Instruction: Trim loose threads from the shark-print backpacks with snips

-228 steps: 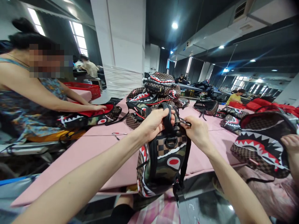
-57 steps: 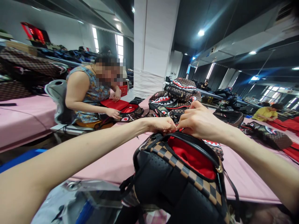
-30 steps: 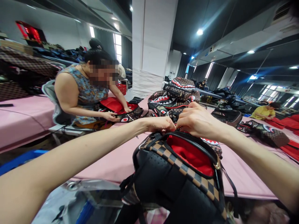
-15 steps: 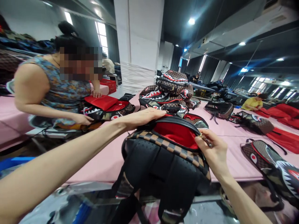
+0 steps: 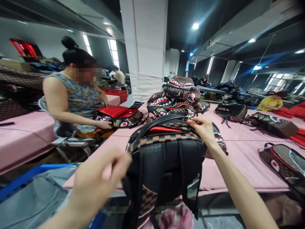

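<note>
The right hand (image 5: 204, 131) pinches the top edge of the backpack (image 5: 170, 162) below it, stacked bags (image 5: 175, 92) beyond; the left hand (image 5: 98, 178) is blurred, fingers apart or together I cannot tell

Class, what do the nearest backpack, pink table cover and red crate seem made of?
Backpack: perhaps imitation leather; smooth checked trim, faint sheen.
Table cover: probably cloth; matte, folding over the edge.
Crate: likely rigid plastic; evenly red, straight-rimmed.

Left fingers (image 5: 120, 161) motion-blurred, front of held backpack (image 5: 169, 165) hidden, rightmost backpack (image 5: 287, 160) cut off
</note>
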Motion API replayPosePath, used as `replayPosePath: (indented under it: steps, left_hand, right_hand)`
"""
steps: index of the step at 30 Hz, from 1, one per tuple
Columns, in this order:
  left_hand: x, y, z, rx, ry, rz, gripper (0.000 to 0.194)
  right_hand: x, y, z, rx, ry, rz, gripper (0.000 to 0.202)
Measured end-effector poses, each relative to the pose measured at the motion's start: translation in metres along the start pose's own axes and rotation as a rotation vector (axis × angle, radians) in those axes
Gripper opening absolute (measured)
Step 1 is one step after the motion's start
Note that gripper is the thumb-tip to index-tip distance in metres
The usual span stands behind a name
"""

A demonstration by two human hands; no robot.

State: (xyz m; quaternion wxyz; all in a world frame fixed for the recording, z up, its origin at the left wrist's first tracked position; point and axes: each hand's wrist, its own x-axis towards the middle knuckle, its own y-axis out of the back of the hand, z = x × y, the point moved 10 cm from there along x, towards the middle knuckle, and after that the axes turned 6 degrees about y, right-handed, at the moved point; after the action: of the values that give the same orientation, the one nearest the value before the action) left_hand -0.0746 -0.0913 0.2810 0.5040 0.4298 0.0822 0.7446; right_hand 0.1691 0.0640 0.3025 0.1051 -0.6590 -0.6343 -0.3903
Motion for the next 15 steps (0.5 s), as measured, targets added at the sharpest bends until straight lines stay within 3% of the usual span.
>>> replayPosePath:
  steps: [2, 3, 5, 7, 9, 13, 15]
  left_hand:
    - [-0.040, -0.008, 0.003, -0.026, -0.076, -0.067, 0.017]
    - [-0.051, -0.009, -0.001, -0.029, -0.043, -0.072, 0.015]
    - [-0.058, -0.008, -0.014, -0.050, 0.086, -0.033, 0.017]
    - [-0.056, -0.006, -0.030, -0.104, 0.247, 0.008, 0.019]
    - [-0.053, -0.018, -0.040, -0.210, 0.364, -0.069, 0.026]
    - [-0.052, -0.067, -0.032, -0.600, 0.487, -0.360, 0.040]
    - [-0.053, -0.077, -0.021, -0.816, 0.519, -0.400, 0.042]
  right_hand:
    - [0.002, 0.000, -0.002, 0.022, 0.003, -0.012, 0.029]
    - [0.001, 0.003, -0.005, 0.037, 0.017, 0.003, 0.027]
    - [-0.011, 0.020, -0.014, 0.054, 0.056, 0.105, 0.025]
    - [-0.040, 0.046, -0.019, 0.014, 0.071, 0.259, 0.024]
    - [-0.078, 0.065, -0.018, -0.068, 0.033, 0.324, 0.025]
    - [-0.134, 0.042, -0.010, -0.111, -0.131, 0.048, 0.023]
    - [-0.146, 0.028, -0.016, -0.032, -0.187, -0.040, 0.027]
